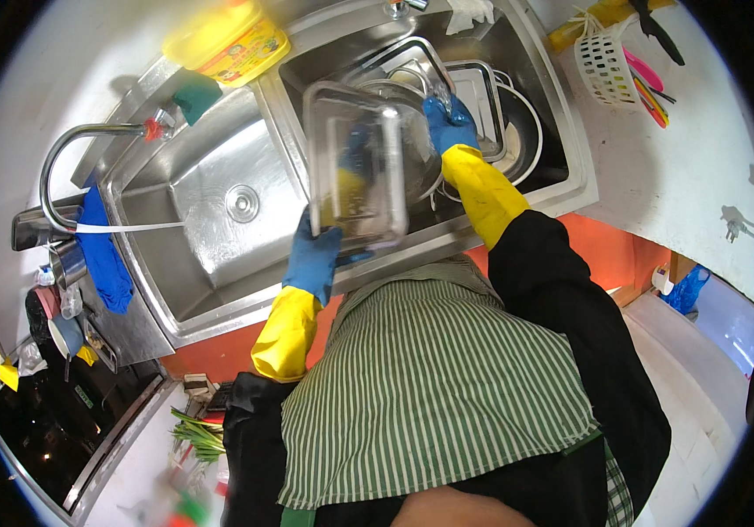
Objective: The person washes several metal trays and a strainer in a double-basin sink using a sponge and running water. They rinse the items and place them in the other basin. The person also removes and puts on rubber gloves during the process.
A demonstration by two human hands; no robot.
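Note:
My left hand [314, 253], in a blue rubber glove with a yellow cuff, grips the near end of a clear rectangular container [357, 165]. The container is tilted up over the divider and the right basin, slightly blurred. My right hand [453, 122], gloved the same way, is over the right basin [548, 165] with its fingers curled. Something shiny shows at its fingertips, too unclear to name. Beneath that hand lie a clear dark-rimmed container [482, 112], a round pan [528, 125] with a pale rim, and a glass-like lid [390, 89].
From a curved faucet [97, 130] a thin white stream, apparently water, reaches the left steel basin [206, 178] with its drain. Behind stand a yellow tub [239, 49] and a green scouring pad [197, 99]. A blue cloth [106, 250] drapes at left. A white utensil basket [607, 69] is at right.

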